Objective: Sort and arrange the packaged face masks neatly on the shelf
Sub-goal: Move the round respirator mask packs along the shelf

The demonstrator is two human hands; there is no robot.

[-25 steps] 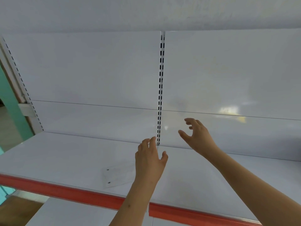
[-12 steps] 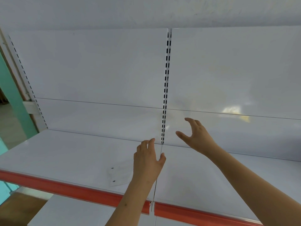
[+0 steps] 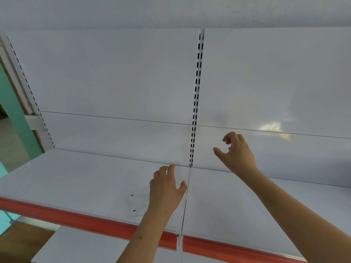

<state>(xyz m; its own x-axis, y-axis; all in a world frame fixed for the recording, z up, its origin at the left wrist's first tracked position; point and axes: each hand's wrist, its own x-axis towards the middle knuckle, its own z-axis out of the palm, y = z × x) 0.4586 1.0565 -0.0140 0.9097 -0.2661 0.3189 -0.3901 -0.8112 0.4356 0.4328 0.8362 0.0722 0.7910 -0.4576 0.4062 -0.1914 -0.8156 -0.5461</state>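
Note:
A white shelf (image 3: 76,183) with an orange front strip (image 3: 76,218) fills the view. One clear, flat packaged face mask (image 3: 137,205) lies on it near the front, just left of my left wrist. My left hand (image 3: 166,188) hovers over the shelf beside the seam between two shelf boards, fingers relaxed, holding nothing. My right hand (image 3: 236,154) is raised further back, right of the slotted upright, with fingers loosely curved and nothing in it.
A slotted metal upright (image 3: 196,99) splits the white back panel. Another slotted upright (image 3: 28,88) runs along the left edge, beside a teal wall (image 3: 13,111). A lower white shelf (image 3: 76,247) shows under the orange strip.
The view has shifted left, so the upright sits further right. Both hands stay almost where they were; my right hand's fingers curl a little more.

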